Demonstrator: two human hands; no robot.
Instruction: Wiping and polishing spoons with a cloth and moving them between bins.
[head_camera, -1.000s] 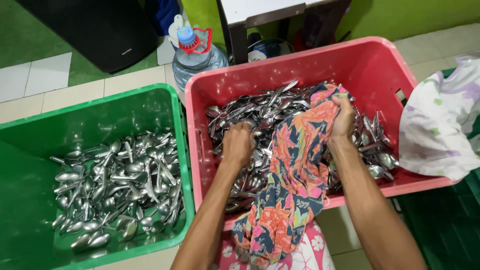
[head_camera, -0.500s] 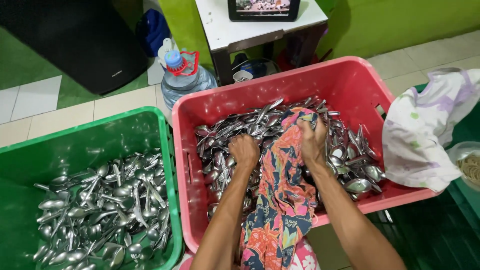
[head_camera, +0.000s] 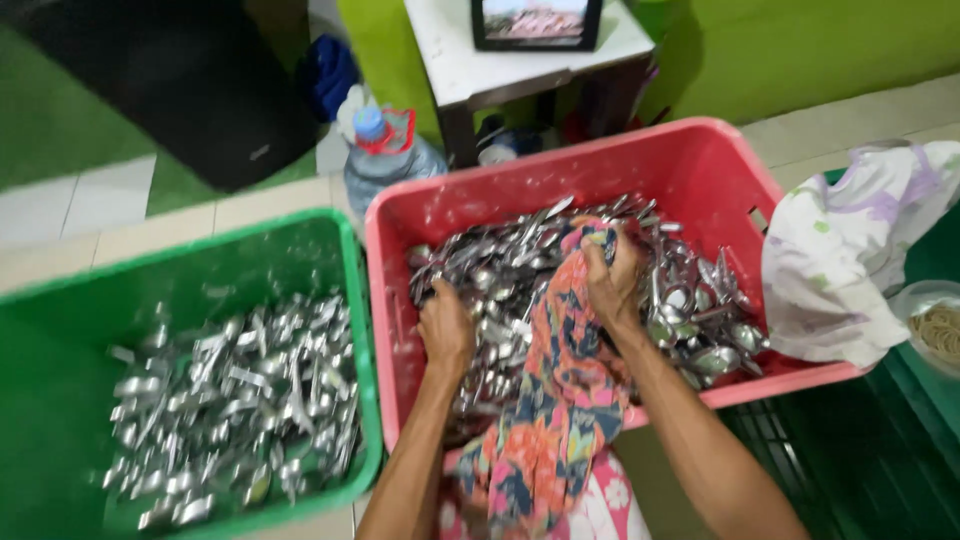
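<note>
Hidden or unclear: We are seeing a blurred frame; single pieces in the cutlery heaps are hard to tell apart. Our forearms are running off the bottom edge.
Left hand: Our left hand (head_camera: 447, 330) is pressing knuckles-up into the spoons (head_camera: 500, 290) in the red crate (head_camera: 690, 160); the fingers are curling under, and we cannot tell what they are gripping.
Right hand: Our right hand (head_camera: 612, 285) is clenching the top of the floral cloth (head_camera: 560, 400) over the pile.
Cloth: Orange, pink and navy flower print, bunched at the fist, hanging over the crate's near rim towards us.
Spoons: Shiny metal, wet-looking, heaped across the red crate.
Green crate: The green crate (head_camera: 330, 250) is sitting just beside the red one on our left, holding more blurred cutlery (head_camera: 235, 400).
Bottle: A clear water bottle (head_camera: 385, 160) with a blue cap is standing behind both crates.
Table: A white table (head_camera: 460, 60) is carrying a dark-framed screen, cut off at the top.
Right edge: A pale printed cloth (head_camera: 850, 260) is draping beside the red crate.
</note>
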